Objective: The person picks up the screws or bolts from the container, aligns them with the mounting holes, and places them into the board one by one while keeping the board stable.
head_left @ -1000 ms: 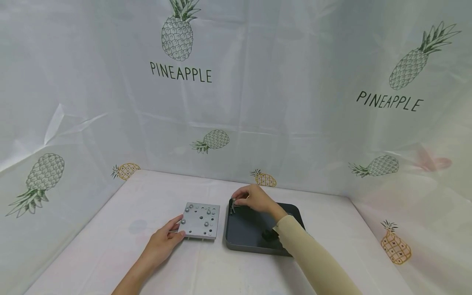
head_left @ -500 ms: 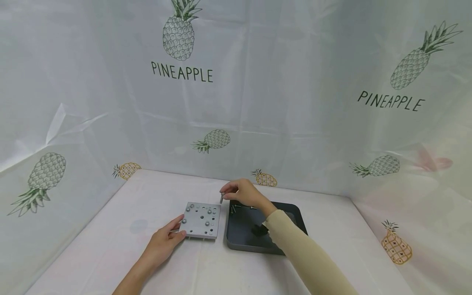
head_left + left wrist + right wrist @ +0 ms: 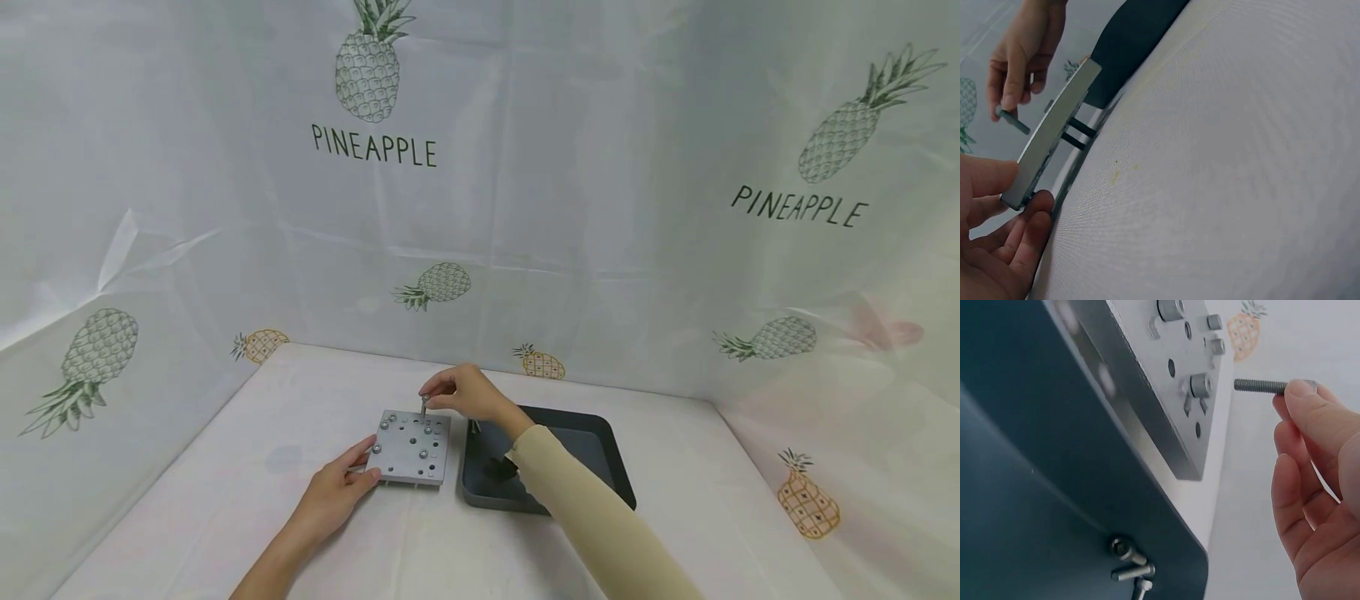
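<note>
head view: the right hand [image 3: 467,394] pinches a threaded screw [image 3: 423,406] between thumb and fingertips, shank pointing down, over the far edge of a square metal plate [image 3: 411,448]. the plate lies flat on the table [image 3: 225,500] and carries several screws already seated among open holes. the left hand [image 3: 330,493] rests at the plate's near left corner, thumb on top and fingers at the edge, apparently to keep the plate from sliding while the screw is offered to a hole.

left wrist view: the plate [image 3: 1054,131] is seen edge-on, raised off the cloth on short dark legs; the left hand [image 3: 997,250] holds its corner between thumb and curled fingers, and the right hand [image 3: 1019,56] holds the screw [image 3: 1013,120] just above the plate, apart from it.

right wrist view: the screw [image 3: 1260,385] lies level with the plate's [image 3: 1166,381] face, near a seated screw but not yet in any hole; the right hand [image 3: 1319,487] grips its head end, fingers curled. spare screws [image 3: 1129,565] lie in a corner of the dark tray [image 3: 1035,506], which sits just beside the plate on its right, within easy reach of the picking hand.

the table is covered with a pale, faintly stained cloth. white sheeting printed with pineapples and the word "pineapple" [image 3: 373,147] closes in the back and both sides.
</note>
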Action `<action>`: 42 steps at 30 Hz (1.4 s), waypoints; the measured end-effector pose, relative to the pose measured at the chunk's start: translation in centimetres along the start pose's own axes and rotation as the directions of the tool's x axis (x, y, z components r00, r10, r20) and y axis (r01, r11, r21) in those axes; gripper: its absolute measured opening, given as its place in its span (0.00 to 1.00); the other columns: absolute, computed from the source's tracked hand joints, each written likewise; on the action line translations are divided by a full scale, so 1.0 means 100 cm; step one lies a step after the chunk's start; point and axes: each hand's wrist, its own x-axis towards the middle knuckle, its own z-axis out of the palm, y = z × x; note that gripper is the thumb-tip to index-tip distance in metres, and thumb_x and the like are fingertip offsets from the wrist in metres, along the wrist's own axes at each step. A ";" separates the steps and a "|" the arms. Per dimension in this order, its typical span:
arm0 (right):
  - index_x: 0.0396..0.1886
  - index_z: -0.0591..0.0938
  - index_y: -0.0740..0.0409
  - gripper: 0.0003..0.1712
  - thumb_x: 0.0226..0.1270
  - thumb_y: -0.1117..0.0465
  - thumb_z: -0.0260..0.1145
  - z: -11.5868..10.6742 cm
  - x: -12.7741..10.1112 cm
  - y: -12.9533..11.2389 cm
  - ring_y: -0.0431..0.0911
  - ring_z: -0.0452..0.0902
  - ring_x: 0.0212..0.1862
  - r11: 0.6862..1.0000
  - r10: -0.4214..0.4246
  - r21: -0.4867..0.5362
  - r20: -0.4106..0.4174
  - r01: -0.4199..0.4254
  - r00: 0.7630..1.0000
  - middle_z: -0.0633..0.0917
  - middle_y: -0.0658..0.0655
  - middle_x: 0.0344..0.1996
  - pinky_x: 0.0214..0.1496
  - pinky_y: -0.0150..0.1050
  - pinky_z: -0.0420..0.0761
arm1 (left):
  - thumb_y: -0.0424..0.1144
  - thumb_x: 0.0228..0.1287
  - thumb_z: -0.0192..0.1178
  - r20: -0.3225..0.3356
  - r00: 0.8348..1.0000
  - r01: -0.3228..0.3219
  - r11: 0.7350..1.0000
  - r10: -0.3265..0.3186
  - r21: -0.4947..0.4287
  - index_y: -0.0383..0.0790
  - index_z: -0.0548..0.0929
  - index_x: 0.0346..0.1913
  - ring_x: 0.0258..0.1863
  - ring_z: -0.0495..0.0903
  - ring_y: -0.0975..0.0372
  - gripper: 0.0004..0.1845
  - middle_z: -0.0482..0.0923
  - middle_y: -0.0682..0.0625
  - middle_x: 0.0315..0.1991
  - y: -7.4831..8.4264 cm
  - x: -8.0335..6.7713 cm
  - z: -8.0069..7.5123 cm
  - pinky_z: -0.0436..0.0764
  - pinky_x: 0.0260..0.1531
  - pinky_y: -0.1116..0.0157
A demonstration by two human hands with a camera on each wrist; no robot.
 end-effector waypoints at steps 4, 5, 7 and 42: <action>0.54 0.91 0.57 0.13 0.72 0.60 0.74 0.006 0.003 0.003 0.36 0.83 0.41 1.000 0.012 0.005 0.003 -0.012 1.000 0.92 0.45 0.46 0.45 0.32 0.83 | 0.45 0.76 0.66 -0.001 1.000 0.004 1.000 -0.004 0.003 0.46 0.69 0.81 0.54 0.87 0.57 0.34 0.78 0.35 0.69 0.000 0.000 0.001 0.78 0.63 0.43; 0.54 0.91 0.58 0.14 0.72 0.60 0.75 0.007 0.004 0.004 0.36 0.83 0.40 1.000 0.012 0.005 0.003 -0.012 1.000 0.92 0.45 0.46 0.45 0.31 0.83 | 0.46 0.76 0.66 0.000 1.000 0.004 1.000 -0.004 0.002 0.46 0.69 0.81 0.54 0.86 0.57 0.35 0.78 0.35 0.69 0.001 0.000 0.001 0.78 0.63 0.43; 0.54 0.91 0.57 0.14 0.72 0.60 0.75 0.009 0.005 0.006 0.36 0.82 0.39 1.000 0.014 0.002 0.001 -0.014 1.000 0.92 0.44 0.45 0.44 0.31 0.82 | 0.47 0.76 0.66 0.001 1.000 0.001 1.000 -0.001 0.005 0.46 0.69 0.81 0.54 0.86 0.57 0.35 0.78 0.35 0.69 0.002 0.000 0.001 0.78 0.63 0.43; 0.46 0.93 0.44 0.08 0.70 0.60 0.77 0.030 0.010 0.010 0.36 0.81 0.35 0.996 0.072 -0.066 0.063 -0.067 0.995 0.87 0.39 0.35 0.38 0.29 0.81 | 0.47 0.76 0.66 -0.004 1.000 0.008 1.000 -0.008 -0.002 0.45 0.70 0.80 0.52 0.86 0.59 0.34 0.78 0.36 0.69 0.006 -0.004 -0.001 0.79 0.61 0.45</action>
